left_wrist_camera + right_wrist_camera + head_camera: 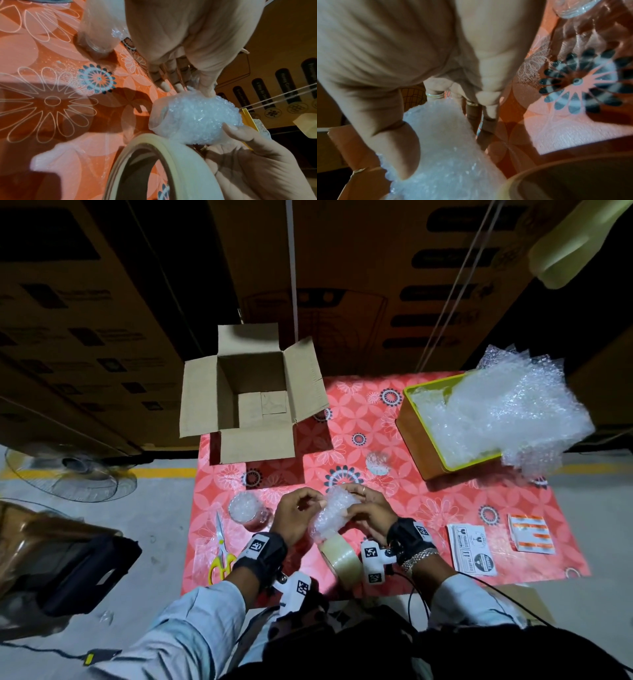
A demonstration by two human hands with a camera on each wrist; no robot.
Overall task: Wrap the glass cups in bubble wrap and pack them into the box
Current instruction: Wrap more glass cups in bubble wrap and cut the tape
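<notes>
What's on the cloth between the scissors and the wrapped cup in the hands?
In the head view, one glass cup stuffed with bubble wrap stands between the scissors and the wrapped cup.

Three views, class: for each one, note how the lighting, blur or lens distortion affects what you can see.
Head view: dim surroundings, the red floral tablecloth lit brightest, wide-angle bending at the edges. Left wrist view: hard hand shadows on the cloth, the beige tape roll large and soft up close. Right wrist view: motion blur smears the clear bubble-wrapped bundle and the right hand.
</notes>
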